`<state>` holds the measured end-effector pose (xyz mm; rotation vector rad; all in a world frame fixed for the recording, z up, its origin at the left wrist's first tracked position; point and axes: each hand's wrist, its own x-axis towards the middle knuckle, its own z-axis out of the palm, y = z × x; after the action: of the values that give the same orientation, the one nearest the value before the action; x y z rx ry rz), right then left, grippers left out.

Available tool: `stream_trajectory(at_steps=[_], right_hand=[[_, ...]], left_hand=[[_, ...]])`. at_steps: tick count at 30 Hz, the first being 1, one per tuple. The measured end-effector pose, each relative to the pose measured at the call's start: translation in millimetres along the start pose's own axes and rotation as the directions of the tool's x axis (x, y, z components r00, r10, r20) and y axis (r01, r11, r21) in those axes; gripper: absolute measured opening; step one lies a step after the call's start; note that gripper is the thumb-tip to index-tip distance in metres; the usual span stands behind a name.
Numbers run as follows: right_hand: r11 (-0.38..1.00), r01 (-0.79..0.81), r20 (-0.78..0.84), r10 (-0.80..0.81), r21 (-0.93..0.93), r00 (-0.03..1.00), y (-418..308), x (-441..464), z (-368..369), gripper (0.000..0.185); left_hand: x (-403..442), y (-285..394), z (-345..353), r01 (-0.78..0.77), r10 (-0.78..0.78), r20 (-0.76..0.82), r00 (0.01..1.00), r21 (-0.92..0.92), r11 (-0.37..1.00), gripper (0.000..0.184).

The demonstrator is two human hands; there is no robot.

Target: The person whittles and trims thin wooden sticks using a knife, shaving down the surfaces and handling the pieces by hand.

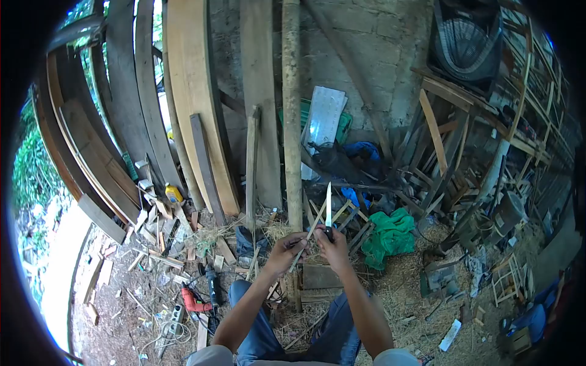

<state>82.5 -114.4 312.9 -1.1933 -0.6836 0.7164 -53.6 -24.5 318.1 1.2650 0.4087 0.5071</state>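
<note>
My right hand (334,249) is closed round the black handle of a knife (329,204), its pale blade pointing up and away from me. Close beside it, my left hand (285,251) is closed on a thin strip of wood or bamboo (314,227). The strip slants up to the right and passes just left of the knife. Both hands are out in front of me above my knees, near an upright pole (293,122). Some of the fingertips are hard to make out.
Planks (189,91) lean along the wall at left and centre. A red power drill (194,300) and a cord lie on the littered ground at left. Green cloth (389,235) lies to the right of my hands. A wooden bench (458,97) with a dark crate stands at right.
</note>
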Motion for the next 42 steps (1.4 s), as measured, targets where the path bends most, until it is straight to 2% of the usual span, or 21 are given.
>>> stream_trajectory(at_steps=[4,7,9,13,14,16,19,21,22,23,25,27,28,32,34,35,36,38,39,41,42], right_hand=[[1.0,-0.023,-0.03,0.023,0.001,0.999,-19.7,-9.5,-24.1,0.025],[0.996,0.06,0.006,-0.06,-0.066,0.998,-21.6,-6.6,-45.3,0.024],[0.929,0.246,0.033,-0.246,-0.277,0.969,-16.0,0.1,-58.5,0.028],[0.906,0.249,0.057,-0.244,-0.343,0.968,-27.6,-2.2,-79.7,0.033],[0.867,0.241,0.077,-0.231,-0.437,0.97,-35.4,-4.0,-86.0,0.033],[0.819,0.22,0.084,-0.207,-0.53,0.975,-43.9,-6.3,-93.8,0.034],[0.878,0.209,0.047,-0.21,-0.43,0.977,-44.5,-9.1,-104.8,0.033],[0.763,0.282,0.078,-0.292,-0.581,0.953,-47.1,-11.7,-114.8,0.032],[0.644,0.38,0.135,-0.397,-0.664,0.908,-52.4,-13.9,-116.5,0.029],[0.649,0.384,0.137,-0.398,-0.657,0.907,-50.4,-13.4,-119.3,0.029],[0.543,0.421,0.206,-0.413,-0.726,0.887,-40.9,-13.8,-120.4,0.02],[0.564,0.339,0.153,-0.351,-0.753,0.924,-29.3,-12.8,-111.7,0.019],[0.57,0.262,0.107,-0.291,-0.779,0.951,-25.2,-12.1,-105.5,0.019],[0.478,0.301,0.192,-0.263,-0.825,0.945,-17.3,-4.1,-78.8,0.016],[0.3,0.445,0.31,-0.404,-0.844,0.861,-14.9,-1.2,-60.5,0.022],[0.293,0.434,0.304,-0.397,-0.852,0.866,-15.4,-1.0,-54.2,0.022],[0.277,0.38,0.281,-0.337,-0.882,0.898,-19.2,-2.4,-46.0,0.02],[0.242,0.319,0.251,-0.273,-0.916,0.929,-17.9,-0.2,-32.5,0.017],[0.242,0.26,0.205,-0.231,-0.935,0.951,-15.8,2.0,-26.8,0.015],[0.225,0.201,0.161,-0.183,-0.953,0.97,-8.5,7.4,-17.2,0.013],[0.142,0.18,0.149,-0.203,-0.973,0.968,-2.6,11.6,-13.2,0.013]], left_hand=[[-1.0,4.0,34.1,-0.023,0.022,0.009,1.0,0.056,0.998,0.026],[3.0,-9.2,50.5,0.003,-0.003,0.04,0.999,0.009,1.0,0.026],[1.8,-13.3,60.0,-0.016,0.013,0.04,0.999,0.085,0.996,0.026],[2.2,-20.9,77.0,-0.049,0.039,0.057,0.998,0.177,0.983,0.024],[6.1,-23.3,80.6,-0.05,0.039,0.066,0.997,0.172,0.984,0.024],[10.4,-29.8,85.6,-0.054,0.051,0.028,0.998,0.131,0.99,0.024],[12.7,-27.5,94.1,0.007,-0.008,-0.02,1.0,-0.032,0.999,0.025],[12.1,-21.7,99.6,0.077,-0.078,0.002,0.997,-0.152,0.985,0.025],[12.9,-19.0,99.0,0.163,-0.153,0.061,0.986,-0.259,0.952,0.023],[13.5,-16.2,96.3,0.255,-0.223,0.13,0.966,-0.346,0.903,0.021],[16.1,-15.4,92.1,0.279,-0.24,0.152,0.959,-0.34,0.898,0.022],[16.0,-15.0,86.6,0.314,-0.263,0.191,0.946,-0.339,0.887,0.023],[16.1,-11.8,81.9,0.304,-0.257,0.19,0.948,-0.29,0.907,0.024],[16.3,-0.7,64.0,0.259,-0.229,0.178,0.957,-0.171,0.951,0.022],[17.6,-5.1,52.5,0.229,-0.213,0.118,0.97,-0.149,0.962,0.02],[17.9,-9.7,49.1,0.203,-0.196,0.059,0.979,-0.132,0.97,0.019],[15.9,-14.7,44.3,0.212,-0.203,0.07,0.977,-0.146,0.966,0.019],[13.4,-18.6,35.4,0.067,-0.058,0.084,0.995,-0.102,0.993,0.019],[11.8,-18.2,35.3,0.07,-0.06,0.091,0.994,-0.119,0.99,0.019],[7.3,-16.6,38.6,-0.034,0.035,-0.087,0.996,0.004,0.999,0.016],[6.2,-18.4,34.9,-0.036,0.035,-0.087,0.996,-0.009,0.999,0.016]])
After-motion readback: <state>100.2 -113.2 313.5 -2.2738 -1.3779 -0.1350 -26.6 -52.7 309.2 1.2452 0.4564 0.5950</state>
